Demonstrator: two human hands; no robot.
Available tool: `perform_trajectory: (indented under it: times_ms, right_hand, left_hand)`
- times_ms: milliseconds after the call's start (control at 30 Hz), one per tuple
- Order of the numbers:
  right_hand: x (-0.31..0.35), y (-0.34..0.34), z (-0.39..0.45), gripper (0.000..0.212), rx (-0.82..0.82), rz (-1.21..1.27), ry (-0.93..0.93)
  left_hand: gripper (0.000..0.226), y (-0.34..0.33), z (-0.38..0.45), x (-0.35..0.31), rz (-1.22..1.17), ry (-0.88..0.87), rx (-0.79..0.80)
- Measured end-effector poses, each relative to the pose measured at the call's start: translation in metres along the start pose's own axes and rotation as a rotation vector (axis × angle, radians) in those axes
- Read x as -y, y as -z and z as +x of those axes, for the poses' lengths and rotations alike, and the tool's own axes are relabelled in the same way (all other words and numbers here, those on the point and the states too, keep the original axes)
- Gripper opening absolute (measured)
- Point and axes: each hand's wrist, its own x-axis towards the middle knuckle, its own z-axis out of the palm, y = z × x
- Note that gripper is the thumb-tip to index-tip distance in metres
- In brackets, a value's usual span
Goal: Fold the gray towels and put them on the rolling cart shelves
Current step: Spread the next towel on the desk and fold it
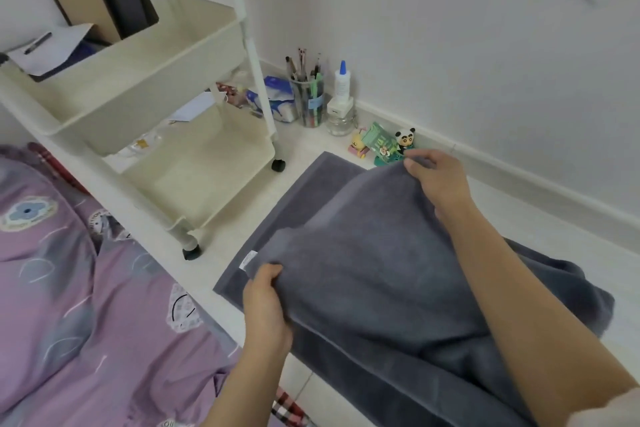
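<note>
A gray towel point(363, 253) lies spread over a white ledge, its upper layer lifted and draped back over the lower one. My left hand point(265, 305) pinches the near corner of that lifted layer, beside a small white label. My right hand point(433, 177) grips the far corner, close to the wall. The cream rolling cart point(138, 80) stands to the left of the towel, with its middle tray and bottom shelf point(194, 177) in view; I see no towels on them.
A purple patterned bed cover point(86, 305) fills the lower left. Behind the cart stand a pen cup point(308, 97), a glue bottle point(343, 80), a tissue pack point(280, 100) and small toy figures point(384, 144) along the wall.
</note>
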Motion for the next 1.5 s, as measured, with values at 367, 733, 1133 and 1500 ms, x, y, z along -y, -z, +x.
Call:
perform_trajectory:
  times_ms: [367,733,1133,1500]
  right_hand:
    - [-0.068,-0.088,0.048,0.032,0.217,-0.686,-0.042]
    - [-0.1,-0.063,0.029,0.033,0.131,-0.97,0.263]
    - [-0.093,0.006,0.008,0.024,-0.053,-0.929,0.158]
    - [-0.094,-0.063,0.074,0.025,0.164,-0.605,0.081]
  left_hand:
    - [0.027,0.051,0.08,0.011,0.753,-0.235,-0.256]
    - [0.018,0.058,0.096,0.015,0.917,-0.325,-0.267]
    - [0.017,0.032,0.058,0.031,0.833,-0.391,-0.17]
    - [0.02,0.04,0.099,0.025,0.788,-0.353,-0.406]
